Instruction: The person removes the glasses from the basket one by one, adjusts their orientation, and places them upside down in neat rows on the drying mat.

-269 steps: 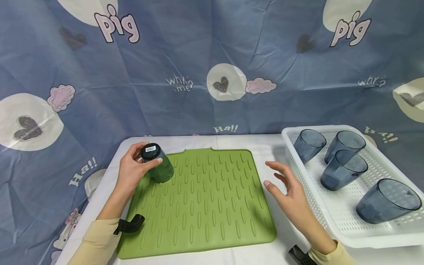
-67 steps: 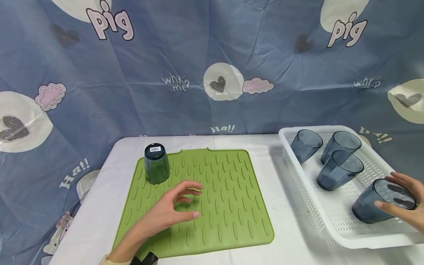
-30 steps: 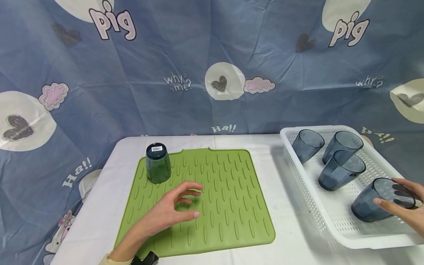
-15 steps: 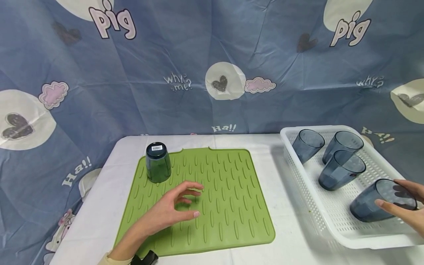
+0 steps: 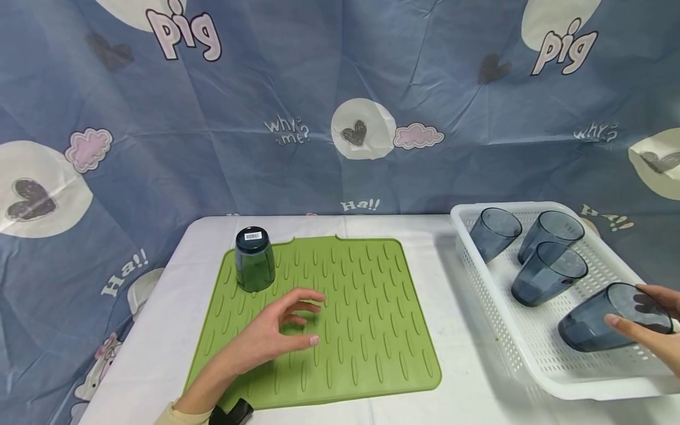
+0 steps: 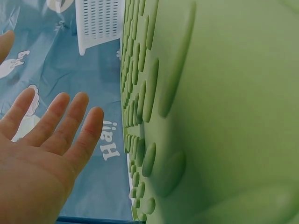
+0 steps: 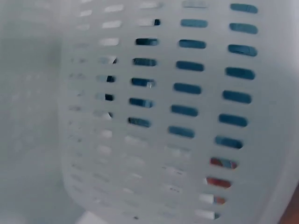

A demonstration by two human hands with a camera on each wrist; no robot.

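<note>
At the right edge of the head view my right hand point(image 5: 657, 343) grips a blue-tinted drinking glass point(image 5: 587, 326) near its rim, thumb on the near side and fingers on the far side. The glass leans strongly, its mouth toward the hand, inside the white basket point(image 5: 499, 316). Relaxed and holding nothing, my left hand point(image 5: 273, 333) hovers over the green drying mat point(image 5: 366, 348); the left wrist view shows its fingers point(image 6: 70, 123) spread. One upside-down glass point(image 5: 255, 265) with a label on its base stands at the mat's far left corner.
Three more glasses sit in the basket: one at the far left point(image 5: 491, 236), one beside it point(image 5: 547, 233) and one nearer point(image 5: 547, 274). The slotted basket wall point(image 7: 205, 98) fills the right wrist view. A printed blue cloth point(image 5: 366, 77) hangs behind the white-covered table point(image 5: 430, 248).
Since the earliest frame, the left hand has let go of the upside-down glass and moved nearer. The right hand has moved into the basket and taken a glass, which now leans further right.
</note>
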